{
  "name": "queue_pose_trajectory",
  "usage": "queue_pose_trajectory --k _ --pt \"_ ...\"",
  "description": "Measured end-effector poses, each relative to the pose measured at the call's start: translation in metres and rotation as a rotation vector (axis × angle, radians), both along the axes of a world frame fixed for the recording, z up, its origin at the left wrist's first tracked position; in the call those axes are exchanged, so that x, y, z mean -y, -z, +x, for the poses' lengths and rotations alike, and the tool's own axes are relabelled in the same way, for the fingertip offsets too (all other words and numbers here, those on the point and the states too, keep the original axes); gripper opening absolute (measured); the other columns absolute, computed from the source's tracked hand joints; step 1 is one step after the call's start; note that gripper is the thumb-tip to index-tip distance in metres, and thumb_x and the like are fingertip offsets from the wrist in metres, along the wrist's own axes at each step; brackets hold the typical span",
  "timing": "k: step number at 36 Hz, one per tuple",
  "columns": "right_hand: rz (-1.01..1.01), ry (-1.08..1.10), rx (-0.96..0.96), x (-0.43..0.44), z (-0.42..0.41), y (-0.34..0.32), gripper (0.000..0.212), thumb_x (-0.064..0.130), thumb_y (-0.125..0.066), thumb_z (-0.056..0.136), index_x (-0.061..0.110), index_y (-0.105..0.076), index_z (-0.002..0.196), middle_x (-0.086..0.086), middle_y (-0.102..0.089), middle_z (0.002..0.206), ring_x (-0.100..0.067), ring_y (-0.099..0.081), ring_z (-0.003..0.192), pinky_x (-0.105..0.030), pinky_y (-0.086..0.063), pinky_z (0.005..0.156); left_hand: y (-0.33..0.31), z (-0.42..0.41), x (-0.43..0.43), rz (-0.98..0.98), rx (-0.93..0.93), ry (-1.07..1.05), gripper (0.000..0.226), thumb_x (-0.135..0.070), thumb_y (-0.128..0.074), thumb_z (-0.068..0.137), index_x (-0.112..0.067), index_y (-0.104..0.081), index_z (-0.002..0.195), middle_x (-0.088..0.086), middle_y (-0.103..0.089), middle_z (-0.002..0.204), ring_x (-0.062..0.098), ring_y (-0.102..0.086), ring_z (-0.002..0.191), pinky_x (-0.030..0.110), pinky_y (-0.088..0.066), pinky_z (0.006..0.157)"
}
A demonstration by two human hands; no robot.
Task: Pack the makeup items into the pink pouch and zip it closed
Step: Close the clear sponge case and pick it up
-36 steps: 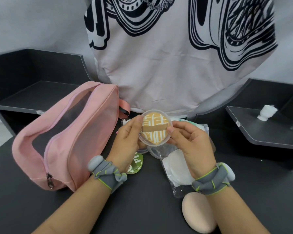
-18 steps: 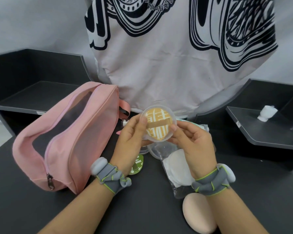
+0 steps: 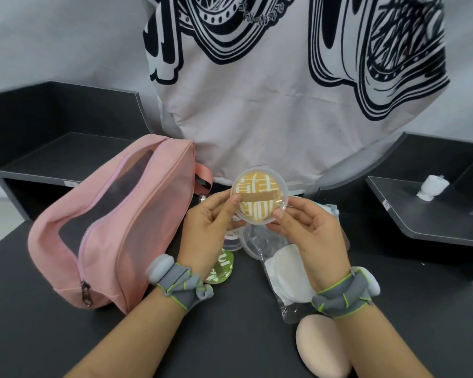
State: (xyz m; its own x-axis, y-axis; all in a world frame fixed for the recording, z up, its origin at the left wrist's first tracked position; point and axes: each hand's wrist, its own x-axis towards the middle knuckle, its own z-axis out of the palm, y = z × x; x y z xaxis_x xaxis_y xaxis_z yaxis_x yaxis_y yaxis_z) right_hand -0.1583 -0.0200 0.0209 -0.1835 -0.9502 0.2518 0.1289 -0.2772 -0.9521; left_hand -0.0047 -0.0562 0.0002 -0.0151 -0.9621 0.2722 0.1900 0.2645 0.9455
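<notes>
Hands together hold a round clear puff case point(image 3: 259, 197) above the desk point(image 3: 230, 336), left hand point(image 3: 210, 227) and right hand point(image 3: 309, 233) pinching opposite rims. Pink pouch point(image 3: 115, 222), seemingly unzipped, lies toward the left edge, nearer the left hand.

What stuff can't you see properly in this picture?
- Inside of the pink pouch: head view, its own walls and dark mesh hide it.
- Green puff: partly covered by the left hand.
- Beige sponge: the right forearm covers one side.
</notes>
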Motion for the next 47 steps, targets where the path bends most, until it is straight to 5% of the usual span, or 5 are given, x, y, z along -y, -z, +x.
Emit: queue_pose_trajectory --k 5,11,15,24,47 --pt "-0.007 0.022 0.000 0.000 -0.002 -0.006 0.025 -0.001 -0.064 0.082 -0.004 -0.062 0.107 -0.025 -0.071 0.098 -0.032 -0.070 0.091 -0.037 -0.059 0.081 -0.009 0.000 -0.009 -0.148 0.292 -0.087 0.041 -0.042 -0.039 0.098 -0.022 -0.060 0.127 -0.007 -0.068 0.119 0.009 -0.063 0.113 0.037 -0.049 0.099" --pt "-0.006 0.092 -0.046 -0.006 0.000 -0.018 0.023 -0.001 -0.066 0.082 -0.005 -0.062 0.104 -0.026 -0.070 0.094 -0.027 -0.071 0.081 -0.033 -0.060 0.078 -0.024 0.002 -0.033 -0.191 0.591 -0.123 0.035 -0.017 -0.041 0.100 -0.024 -0.055 0.131 -0.010 -0.063 0.117 -0.005 -0.057 0.096 -0.002 -0.035 0.081" --pt "-0.013 0.107 -0.052 -0.016 0.006 -0.031 0.023 0.000 -0.068 0.080 -0.008 -0.061 0.101 -0.026 -0.070 0.086 -0.022 -0.070 0.068 -0.025 -0.060 0.068 -0.037 0.013 -0.050 -0.131 0.690 -0.174 0.042 -0.008 -0.043 0.094 -0.016 -0.051 0.134 -0.001 -0.056 0.131 0.013 -0.050 0.124 0.010 -0.029 0.093" --pt "0.021 0.154 0.043 -0.034 0.029 -0.054 0.015 0.006 -0.071 0.078 -0.003 -0.063 0.087 -0.012 -0.068 0.061 -0.016 -0.066 0.053 -0.022 -0.058 0.056 -0.105 0.041 -0.062 -0.218 1.020 -0.281 0.036 -0.020 -0.040 0.084 -0.016 -0.069 0.105 0.009 -0.069 0.102 0.030 -0.065 0.097 0.039 -0.053 0.084" --pt "0.037 0.083 -0.033 -0.051 0.080 -0.090 0.020 0.008 -0.071 0.080 -0.005 -0.060 0.089 -0.017 -0.063 0.069 -0.015 -0.064 0.050 -0.021 -0.056 0.050 -0.098 0.109 -0.031 0.118 1.456 -0.499 0.026 -0.027 -0.050 0.084 -0.023 -0.062 0.107 0.007 -0.057 0.108 0.029 -0.058 0.099 0.038 -0.051 0.084"
